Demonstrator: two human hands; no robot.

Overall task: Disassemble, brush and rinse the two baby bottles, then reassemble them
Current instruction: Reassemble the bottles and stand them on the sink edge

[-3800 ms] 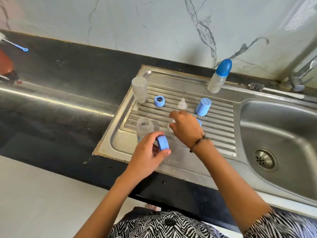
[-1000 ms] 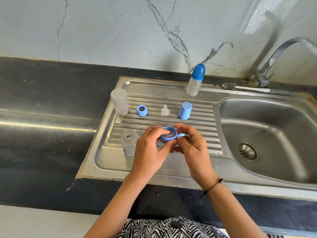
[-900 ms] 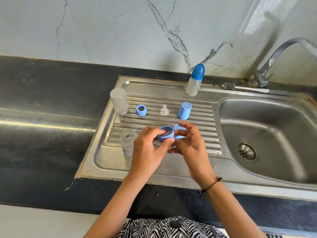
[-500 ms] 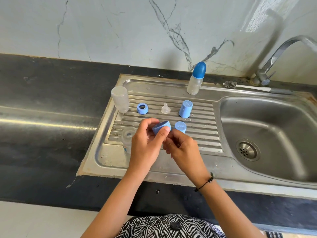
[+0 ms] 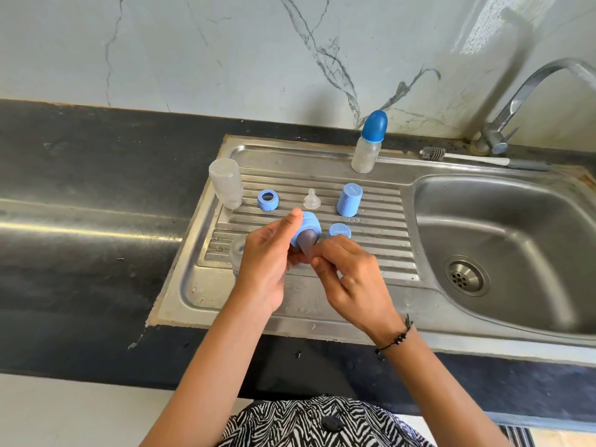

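Observation:
My left hand [image 5: 264,262] grips a blue screw ring [image 5: 310,225] above the drainboard, and a clear teat [image 5: 307,245] sticks out through it toward me. My right hand [image 5: 350,275] pinches the tip of that teat. An open bottle body [image 5: 237,253] stands mostly hidden behind my left hand. On the ribbed drainboard [image 5: 380,250] lie a second blue ring [image 5: 268,200], a second clear teat [image 5: 311,199], a tall blue cap [image 5: 349,200] and a shorter blue cap [image 5: 338,230]. An upturned clear bottle body [image 5: 226,183] stands at the drainboard's left edge.
A capped small bottle [image 5: 369,141] stands at the back rim of the sink unit. A bottle brush [image 5: 464,156] lies behind the basin [image 5: 503,246], by the tap [image 5: 522,101]. Dark countertop [image 5: 84,195] stretches to the left.
The ring has been turned in my left hand so the teat now pokes through it toward me, and my right hand has shifted to pinch the teat's tip.

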